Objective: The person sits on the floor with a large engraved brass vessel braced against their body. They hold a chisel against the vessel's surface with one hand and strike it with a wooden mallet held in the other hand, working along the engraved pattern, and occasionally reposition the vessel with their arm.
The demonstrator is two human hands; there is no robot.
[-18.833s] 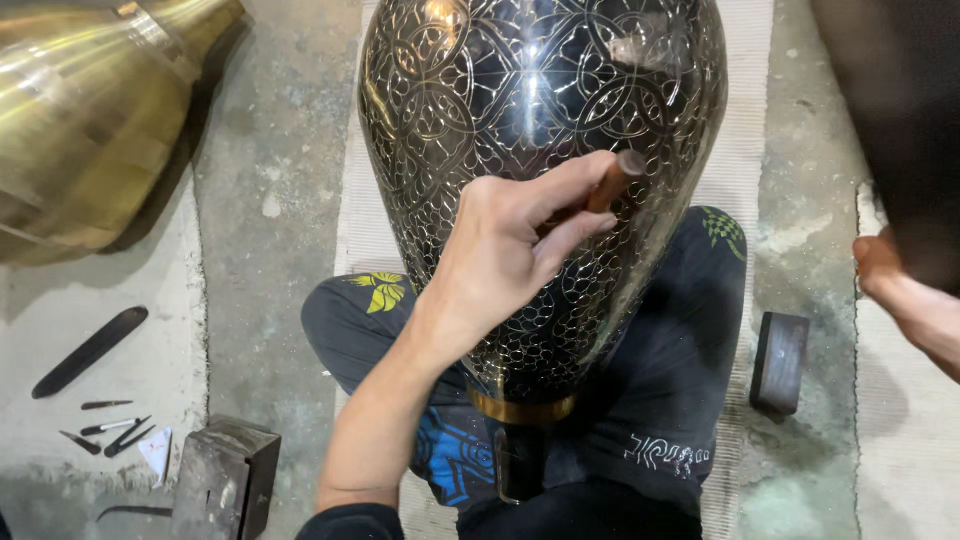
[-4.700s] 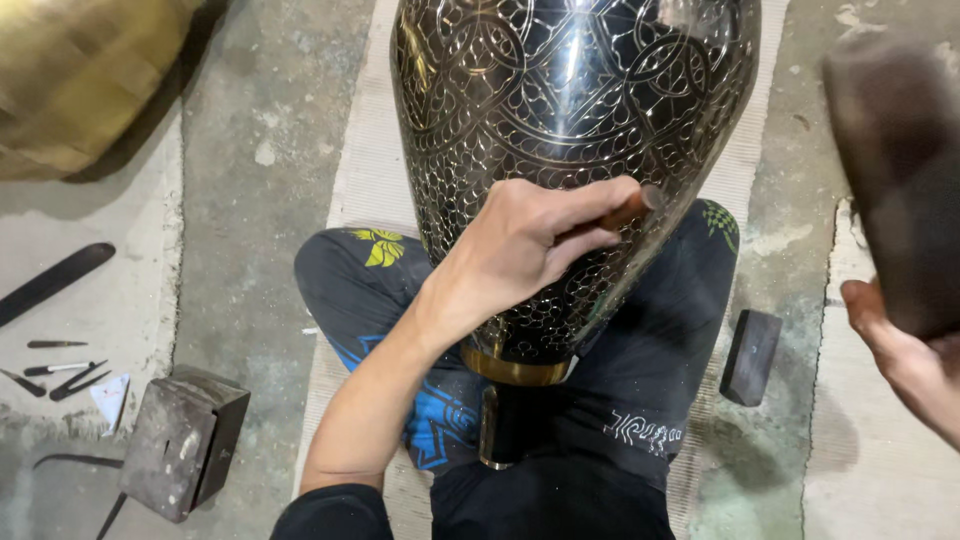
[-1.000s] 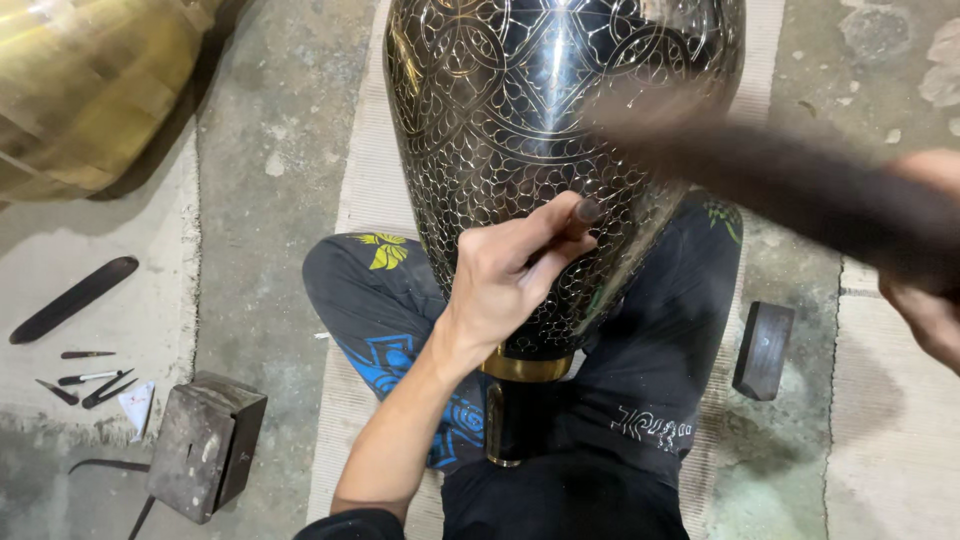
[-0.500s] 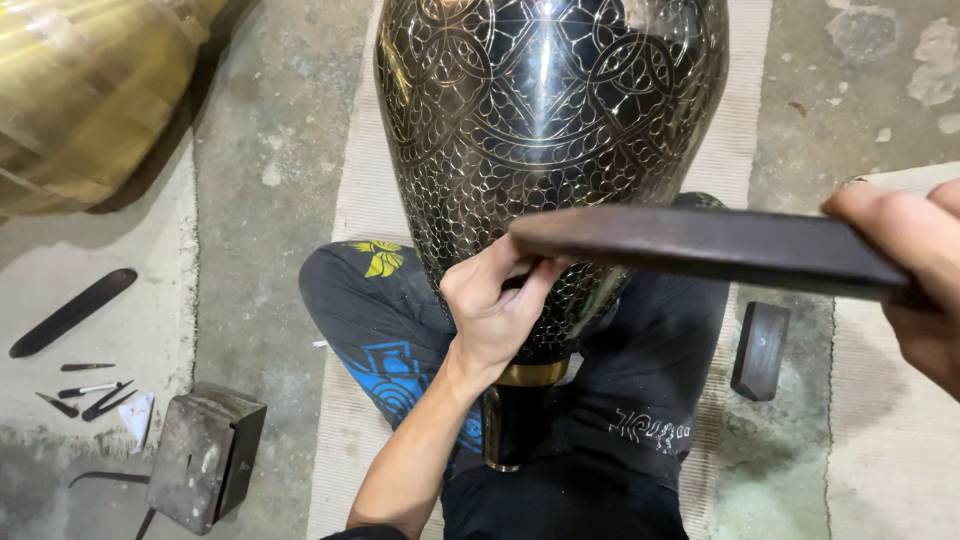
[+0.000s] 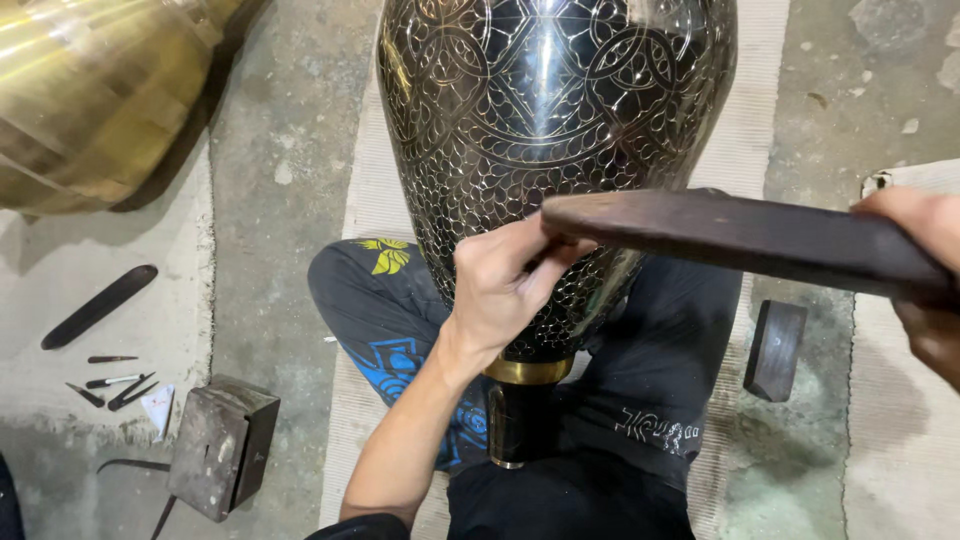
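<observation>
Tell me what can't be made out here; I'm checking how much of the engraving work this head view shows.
- Tool tip: hidden in the head view behind the left hand and the wooden bar.
- Vase top: cut off by the upper edge.
- Right hand: mostly cut off by the right edge.
- Brass vessel: cut off at the upper left.
- Small tools on the floor: too small to identify.

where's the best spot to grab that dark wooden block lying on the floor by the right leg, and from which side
Grip the dark wooden block across its two long side faces, near its middle, coming straight down from above. It lies flat on the floor, free of the leg, its long narrow shape running roughly away from the person, so both long edges look open to fingers. The right hand is nearest, though it is holding the wooden bar.
</observation>
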